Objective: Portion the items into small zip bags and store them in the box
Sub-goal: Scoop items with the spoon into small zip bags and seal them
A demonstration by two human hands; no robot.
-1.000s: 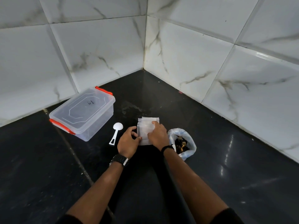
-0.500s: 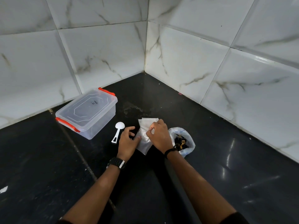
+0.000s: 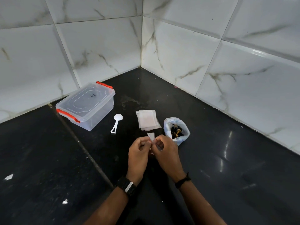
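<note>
Above the tabletop, left hand and right hand each pinch one zip bag. Part its lips gently, keeping each grip near the seal.

Black stone counter, white marble-tiled corner. Near the left wall: clear plastic lidded box with orange clips. Beside it, a white plastic scoop, then a stack of small clear zip bags, then an open plastic bag of dark pieces. Nearer the front edge, left hand and right hand pinch one small clear zip bag.
</note>
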